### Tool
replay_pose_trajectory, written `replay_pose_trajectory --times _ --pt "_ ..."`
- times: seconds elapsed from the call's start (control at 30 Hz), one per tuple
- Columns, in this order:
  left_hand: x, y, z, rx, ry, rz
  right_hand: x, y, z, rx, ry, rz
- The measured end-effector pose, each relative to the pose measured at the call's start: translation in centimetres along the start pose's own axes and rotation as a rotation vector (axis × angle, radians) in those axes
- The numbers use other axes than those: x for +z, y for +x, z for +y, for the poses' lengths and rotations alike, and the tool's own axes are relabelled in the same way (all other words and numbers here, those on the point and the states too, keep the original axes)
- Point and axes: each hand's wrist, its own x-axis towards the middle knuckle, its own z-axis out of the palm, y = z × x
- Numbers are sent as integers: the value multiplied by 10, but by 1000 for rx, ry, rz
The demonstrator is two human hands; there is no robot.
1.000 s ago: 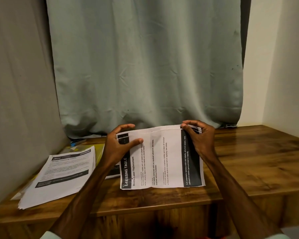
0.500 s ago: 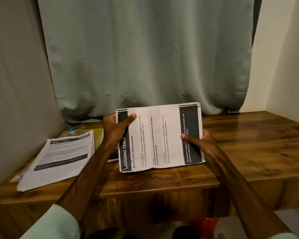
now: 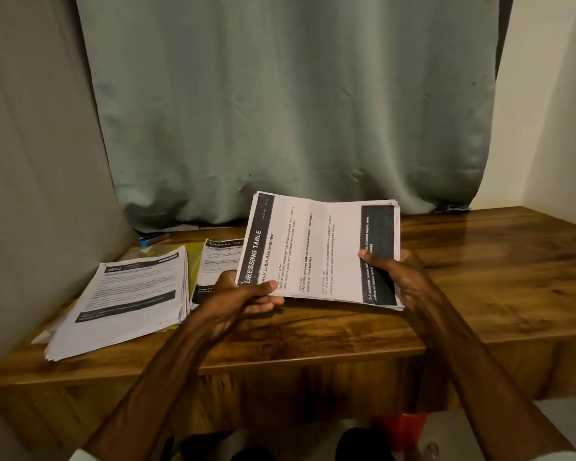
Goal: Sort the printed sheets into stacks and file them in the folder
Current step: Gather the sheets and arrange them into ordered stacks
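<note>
Curtain (image 3: 296,111) hangs behind wooden desk (image 3: 496,277) bearing paper stacks (image 3: 123,301).

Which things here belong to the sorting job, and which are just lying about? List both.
Job: held stack, gripped by left hand and right hand; left stack; middle stack; yellow folder beneath them, apparently.
Lying about: blue object, curtain, red object below the table.

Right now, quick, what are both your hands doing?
Left hand: pinches the stack of printed sheets at its left corner.
Right hand: grips the same stack's right end.
</note>
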Motion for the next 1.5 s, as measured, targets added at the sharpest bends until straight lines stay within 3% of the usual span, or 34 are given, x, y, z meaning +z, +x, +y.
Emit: replay_pose_trajectory --times 0.23,0.37,0.83,1.2,1.33,1.43,1.5 --pt "-7 -10 -13 -63 -143 106 -8 -30 9 90 85 -197" --pt "8 -18 -26 -42 -296 197 3 -40 20 90 187 -104" --pt "89 -40 -40 29 -348 199 31 -78 33 -56 343 93" --pt "76 -39 -24 57 -396 151 42 -85 39 269 574 -126" --pt "66 -42 -21 163 -228 271 38 -82 31 204 520 -107" --pt "55 -37 -24 399 281 623 32 -77 23 168 483 -66" --pt "46 -32 -25 601 680 737 29 -72 18 166 449 -47"
